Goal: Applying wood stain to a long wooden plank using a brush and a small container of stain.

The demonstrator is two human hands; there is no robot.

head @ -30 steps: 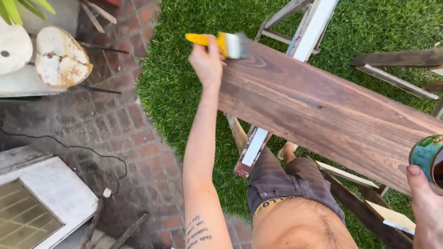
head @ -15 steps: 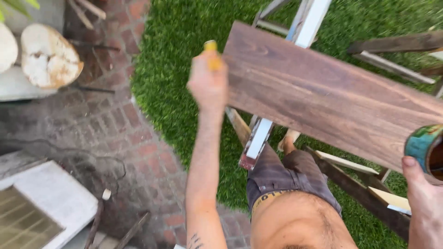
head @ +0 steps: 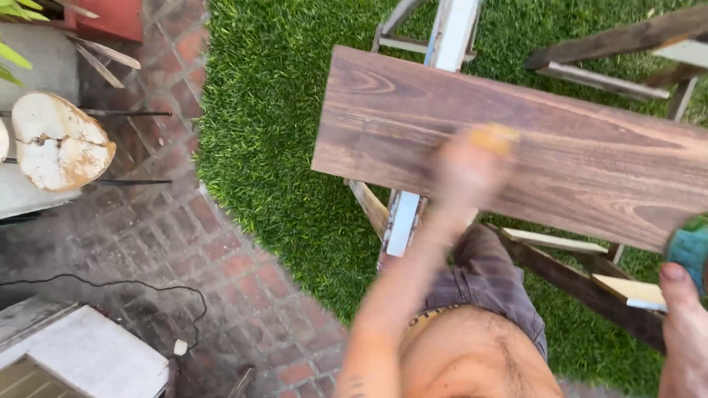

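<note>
Head view, looking down. Left hand (head: 463, 173) is motion-blurred over the wooden plank (head: 516, 144), at about the frame centre. A yellow brush handle (head: 493, 138) shows just at its 1 o'clock edge; the fingers seem to be wrapped round it, but blur hides the grip detail and the bristles cannot be made out.

Plank — long, dark-stained, strong grain — runs from 11 o'clock toward 3 o'clock, lying on a white-painted support frame (head: 450, 29) that passes beneath it.

Right hand (head: 682, 332) at the 4 o'clock edge, thumb up, clamped on a teal can (head: 692, 247) that is partly cut off by the frame; the can sits just off the plank's lower right end.

Ground: green grass (head: 273, 133) under the plank, brick paving (head: 214, 265) at 7–9 o'clock. A round slice of log (head: 59, 140), pale and cracked, lies at 9 o'clock, well apart from the hands. Black cable (head: 110, 284) loops over the bricks near a white panel (head: 81, 357) at 7 o'clock.
</note>
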